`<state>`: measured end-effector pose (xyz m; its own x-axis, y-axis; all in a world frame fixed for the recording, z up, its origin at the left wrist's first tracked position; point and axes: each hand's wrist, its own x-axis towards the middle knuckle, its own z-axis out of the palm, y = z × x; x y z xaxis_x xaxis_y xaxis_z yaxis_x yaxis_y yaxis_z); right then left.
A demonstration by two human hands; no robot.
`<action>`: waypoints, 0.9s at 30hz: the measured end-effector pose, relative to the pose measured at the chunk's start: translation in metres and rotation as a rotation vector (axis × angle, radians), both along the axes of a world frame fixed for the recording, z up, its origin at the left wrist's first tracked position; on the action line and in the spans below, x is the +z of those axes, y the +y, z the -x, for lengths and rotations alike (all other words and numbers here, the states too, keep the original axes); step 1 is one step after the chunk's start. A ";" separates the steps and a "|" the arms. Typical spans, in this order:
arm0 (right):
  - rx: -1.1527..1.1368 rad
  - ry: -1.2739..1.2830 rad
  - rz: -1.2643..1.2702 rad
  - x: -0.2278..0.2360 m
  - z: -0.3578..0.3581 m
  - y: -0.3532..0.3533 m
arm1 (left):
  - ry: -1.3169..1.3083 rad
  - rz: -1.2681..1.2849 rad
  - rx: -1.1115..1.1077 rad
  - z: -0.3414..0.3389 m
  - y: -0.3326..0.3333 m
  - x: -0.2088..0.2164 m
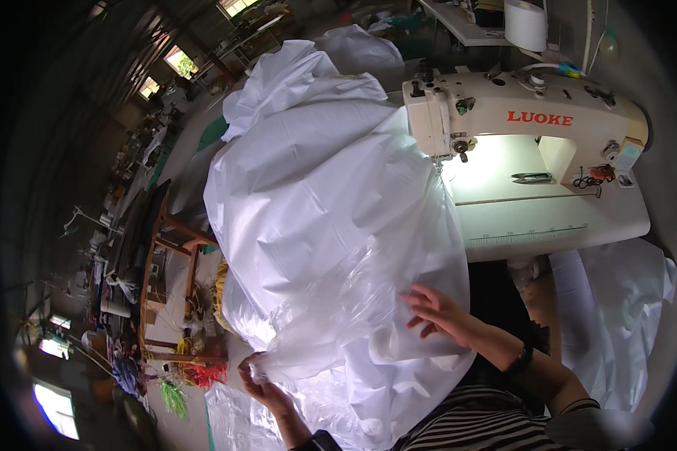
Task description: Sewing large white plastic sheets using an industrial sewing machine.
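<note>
A large heap of white plastic sheeting (301,195) covers my lap and runs up to the needle area of a cream sewing machine (496,113). Its lower part looks thinner, shiny and crinkled. At the left edge of the sheeting, my left hand (262,382) is closed, its fingers pinching the edge. My right hand (445,317) hovers over or lightly touches the sheeting's right side, fingers spread, holding nothing. Where the sheeting meets the needle, folds hide the presser foot. Thread snips (532,178) lie on the lit machine bed.
More white sheeting (617,316) hangs below the machine at the right. A white thread cone (525,26) stands on the far table. To the left are a wooden frame (158,293) and bundles of red strands (205,374) and green strands (173,398).
</note>
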<state>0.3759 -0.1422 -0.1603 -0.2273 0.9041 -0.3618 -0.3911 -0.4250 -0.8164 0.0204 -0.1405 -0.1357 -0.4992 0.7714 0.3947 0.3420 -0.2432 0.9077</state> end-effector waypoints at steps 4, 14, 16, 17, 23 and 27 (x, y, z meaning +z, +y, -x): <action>0.195 0.303 0.051 -0.017 0.019 0.019 | -0.191 0.187 0.079 0.163 -0.028 -0.026; 0.127 -0.145 -0.065 -0.015 -0.045 -0.068 | 1.375 0.740 0.921 0.284 -0.036 0.071; 0.146 -0.192 -0.029 -0.015 -0.044 -0.087 | 1.422 0.361 0.720 0.147 -0.004 0.102; 0.128 -0.205 -0.026 -0.015 -0.041 -0.088 | 1.418 0.057 0.483 0.096 0.007 0.099; 0.386 -0.414 -0.043 -0.006 -0.039 -0.102 | 1.497 0.328 -0.358 -0.016 0.070 -0.040; 0.455 -0.740 -0.114 -0.012 -0.057 -0.129 | 1.385 0.627 -0.340 0.013 0.077 -0.006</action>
<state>0.4329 -0.2714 -0.1725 -0.3173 0.8226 -0.4719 0.4437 -0.3110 -0.8405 0.0074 -0.0633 -0.1415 0.1949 0.9802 -0.0345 0.9775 -0.1970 -0.0758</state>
